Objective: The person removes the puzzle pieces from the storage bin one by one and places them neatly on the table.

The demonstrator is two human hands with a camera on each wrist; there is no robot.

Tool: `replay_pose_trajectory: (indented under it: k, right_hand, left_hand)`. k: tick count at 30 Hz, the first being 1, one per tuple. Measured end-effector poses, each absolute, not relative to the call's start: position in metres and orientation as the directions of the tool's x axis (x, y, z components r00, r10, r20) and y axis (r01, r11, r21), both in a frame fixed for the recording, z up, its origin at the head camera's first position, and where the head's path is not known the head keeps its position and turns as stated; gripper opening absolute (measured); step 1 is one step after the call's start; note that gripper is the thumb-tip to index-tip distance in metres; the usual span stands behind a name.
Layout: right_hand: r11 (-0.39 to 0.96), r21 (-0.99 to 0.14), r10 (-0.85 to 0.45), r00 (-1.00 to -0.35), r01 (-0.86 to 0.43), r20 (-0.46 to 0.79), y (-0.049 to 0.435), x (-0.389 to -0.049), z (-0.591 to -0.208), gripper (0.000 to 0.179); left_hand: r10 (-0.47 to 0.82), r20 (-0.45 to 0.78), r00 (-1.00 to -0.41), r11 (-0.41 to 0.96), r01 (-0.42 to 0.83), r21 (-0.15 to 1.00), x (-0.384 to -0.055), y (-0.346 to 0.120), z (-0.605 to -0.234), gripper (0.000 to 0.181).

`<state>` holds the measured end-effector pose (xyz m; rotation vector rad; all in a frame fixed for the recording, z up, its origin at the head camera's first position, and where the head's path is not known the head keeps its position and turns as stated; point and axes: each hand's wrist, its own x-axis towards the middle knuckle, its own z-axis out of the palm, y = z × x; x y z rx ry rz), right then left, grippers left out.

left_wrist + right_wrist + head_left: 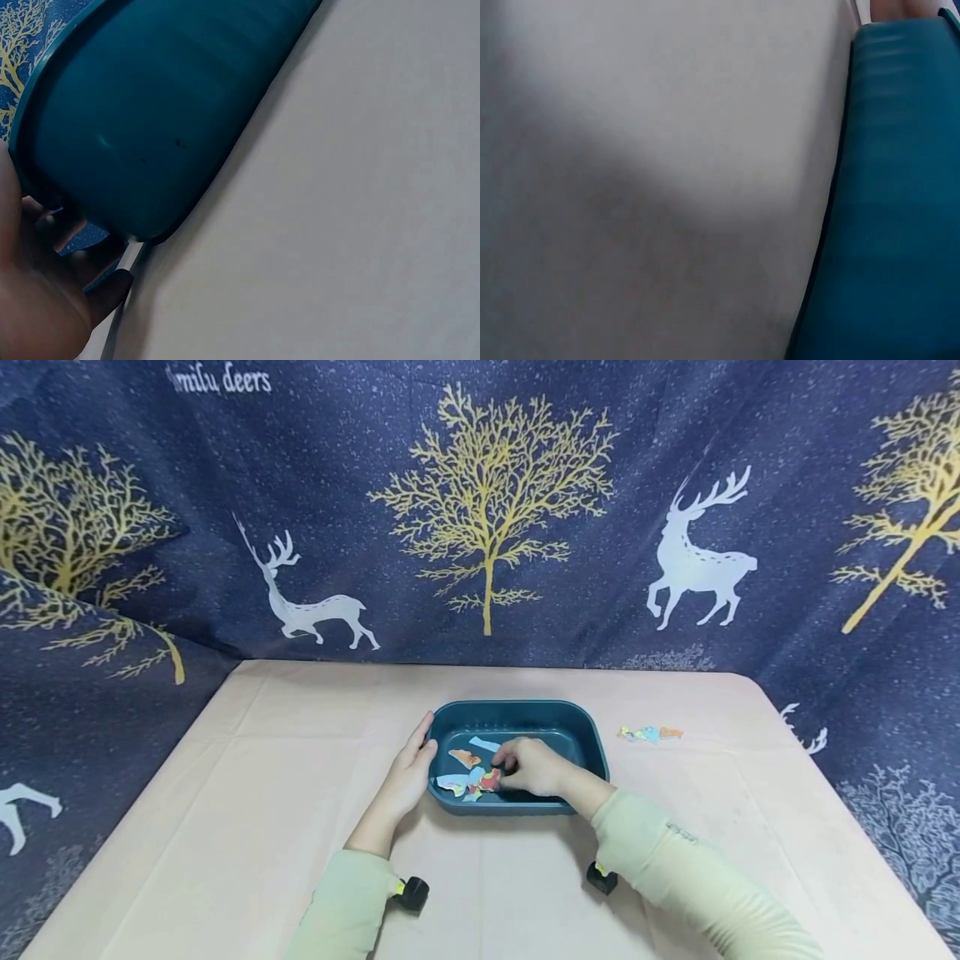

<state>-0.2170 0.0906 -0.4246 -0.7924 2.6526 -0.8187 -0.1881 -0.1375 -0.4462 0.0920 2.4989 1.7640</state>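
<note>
A dark teal plastic tub [517, 810] lies on the table, with several colourful flat cut-out pieces inside. My left hand [411, 770] grips the tub's left end, thumb by the rim; in the left wrist view its fingers [111, 291] bend against the corner. My right hand [536, 767] reaches into the tub, fingers bent down beside a red-and-yellow piece [490, 780]. Whether it pinches a piece I cannot tell. Around it lie an orange piece [465, 758], a pale blue strip [484, 743] and a light blue piece [452, 783]. The right wrist view shows the tub's outer wall [900, 195].
Right of the tub, a small group of orange, blue and yellow pieces [649, 734] lies on the pale tablecloth [247, 827]. A dark blue curtain [420, 585] with deer and trees hangs behind the table. A black wrist camera [412, 894] sits at the left cuff.
</note>
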Motion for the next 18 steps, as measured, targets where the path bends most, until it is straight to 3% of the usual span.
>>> replay_pose_trajectory:
  k: [6,18]
  right_hand:
    - [0.694,-0.553,-0.584,-0.81,-0.46,-0.059,0.0898,-0.2156,-0.4225,0.016]
    - [0.609,-0.707,-0.576,-0.813,-0.359,-0.083,0.0937,-0.2159,-0.4199,0.004]
  left_hand:
    - [0.1,-0.045,-0.994,0.336,-0.009,0.942,-0.1878,-0.1365,-0.4444,0.051]
    - [0.092,-0.043,-0.995,0.341,-0.01,0.94,-0.1865,-0.1363,-0.446,0.051]
